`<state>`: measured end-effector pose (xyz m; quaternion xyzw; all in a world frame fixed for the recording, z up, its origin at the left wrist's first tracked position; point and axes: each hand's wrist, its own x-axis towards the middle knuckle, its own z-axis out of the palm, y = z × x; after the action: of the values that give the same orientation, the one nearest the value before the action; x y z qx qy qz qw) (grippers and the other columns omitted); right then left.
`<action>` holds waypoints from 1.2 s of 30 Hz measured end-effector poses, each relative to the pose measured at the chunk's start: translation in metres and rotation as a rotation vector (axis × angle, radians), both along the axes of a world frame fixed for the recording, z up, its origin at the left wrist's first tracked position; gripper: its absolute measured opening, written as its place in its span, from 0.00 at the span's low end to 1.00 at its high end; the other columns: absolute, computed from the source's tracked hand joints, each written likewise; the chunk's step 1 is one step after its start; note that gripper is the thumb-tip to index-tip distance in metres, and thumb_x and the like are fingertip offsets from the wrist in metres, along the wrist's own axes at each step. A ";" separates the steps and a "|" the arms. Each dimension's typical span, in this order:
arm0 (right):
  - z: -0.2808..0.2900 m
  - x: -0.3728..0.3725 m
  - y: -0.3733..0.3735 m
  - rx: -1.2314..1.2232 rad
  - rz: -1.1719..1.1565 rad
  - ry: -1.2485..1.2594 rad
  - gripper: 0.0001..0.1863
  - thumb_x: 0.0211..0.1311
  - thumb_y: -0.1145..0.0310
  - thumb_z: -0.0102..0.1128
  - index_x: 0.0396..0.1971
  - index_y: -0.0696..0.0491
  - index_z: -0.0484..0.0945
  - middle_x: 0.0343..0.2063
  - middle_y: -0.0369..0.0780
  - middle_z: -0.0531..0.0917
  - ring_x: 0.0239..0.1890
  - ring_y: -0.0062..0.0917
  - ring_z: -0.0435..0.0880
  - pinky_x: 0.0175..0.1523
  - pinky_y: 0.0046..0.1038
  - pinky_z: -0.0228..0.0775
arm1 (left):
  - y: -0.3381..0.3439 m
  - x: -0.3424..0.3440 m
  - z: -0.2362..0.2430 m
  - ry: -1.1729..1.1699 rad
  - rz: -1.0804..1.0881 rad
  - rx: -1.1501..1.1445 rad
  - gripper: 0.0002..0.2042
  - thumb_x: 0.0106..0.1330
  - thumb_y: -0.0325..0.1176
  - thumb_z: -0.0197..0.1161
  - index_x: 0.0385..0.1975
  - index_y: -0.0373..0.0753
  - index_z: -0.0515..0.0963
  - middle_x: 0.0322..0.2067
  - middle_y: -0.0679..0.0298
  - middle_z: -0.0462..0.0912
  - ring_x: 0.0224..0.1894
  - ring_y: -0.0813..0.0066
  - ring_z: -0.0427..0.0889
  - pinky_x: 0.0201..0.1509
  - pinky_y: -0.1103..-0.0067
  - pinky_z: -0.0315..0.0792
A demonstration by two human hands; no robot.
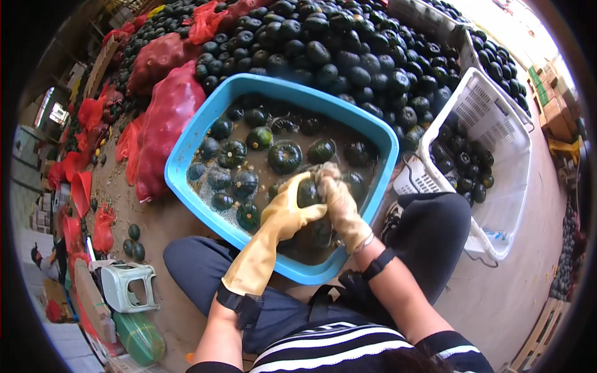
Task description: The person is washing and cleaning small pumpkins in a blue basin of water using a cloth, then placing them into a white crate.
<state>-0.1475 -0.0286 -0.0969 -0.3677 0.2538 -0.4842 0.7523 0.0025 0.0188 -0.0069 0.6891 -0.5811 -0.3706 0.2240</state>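
Note:
A blue plastic tub (176,158) of murky brown water stands between my legs, with several dark green squashes (285,156) floating in it. My left hand (288,208), in a yellow rubber glove, is wrapped round one small dark green squash (308,193) just above the water near the tub's right side. My right hand (341,208), gloved too, presses against that squash from the right. Its fingers are curled round a greyish, lumpy patch at the squash's top, which may be a cloth; I cannot make it out.
A large heap of dark green squashes (360,62) rises behind the tub. At right stands a white plastic crate (519,155) partly filled with squashes, beside a small white basket (413,176). Red mesh sacks (171,118) and a pale plastic stool (127,286) are at left.

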 end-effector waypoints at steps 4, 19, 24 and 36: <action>0.013 0.004 0.008 0.327 -0.194 -0.112 0.07 0.71 0.61 0.58 0.41 0.47 0.80 0.40 0.33 0.80 0.44 0.18 0.79 0.51 0.22 0.70 | 0.000 -0.004 -0.005 0.798 0.101 -0.061 0.29 0.66 0.41 0.70 0.64 0.35 0.72 0.54 0.58 0.81 0.56 0.69 0.80 0.64 0.73 0.73; 0.030 0.022 0.032 -0.025 -0.215 0.386 0.14 0.70 0.59 0.55 0.41 0.55 0.79 0.32 0.34 0.79 0.35 0.21 0.76 0.43 0.25 0.71 | -0.011 0.008 -0.030 0.232 0.141 -0.416 0.25 0.73 0.46 0.65 0.62 0.36 0.76 0.55 0.49 0.83 0.59 0.60 0.82 0.65 0.69 0.72; 0.021 0.011 0.012 0.219 -0.325 0.142 0.11 0.73 0.63 0.52 0.37 0.53 0.80 0.28 0.33 0.79 0.31 0.19 0.76 0.40 0.24 0.69 | -0.005 -0.013 -0.037 0.678 0.240 -0.309 0.27 0.67 0.35 0.69 0.62 0.33 0.70 0.49 0.56 0.81 0.49 0.68 0.83 0.61 0.75 0.76; 0.023 0.006 0.009 0.082 -0.065 0.032 0.06 0.63 0.69 0.60 0.34 0.55 0.81 0.31 0.32 0.80 0.34 0.18 0.76 0.45 0.23 0.70 | -0.006 -0.004 -0.025 1.086 0.395 -0.002 0.15 0.71 0.32 0.67 0.54 0.37 0.77 0.46 0.62 0.83 0.46 0.76 0.82 0.50 0.78 0.79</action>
<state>-0.1419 -0.0195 -0.0741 -0.3356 0.2971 -0.4916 0.7466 -0.0012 0.0130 -0.0316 0.4951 -0.2434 -0.6220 0.5556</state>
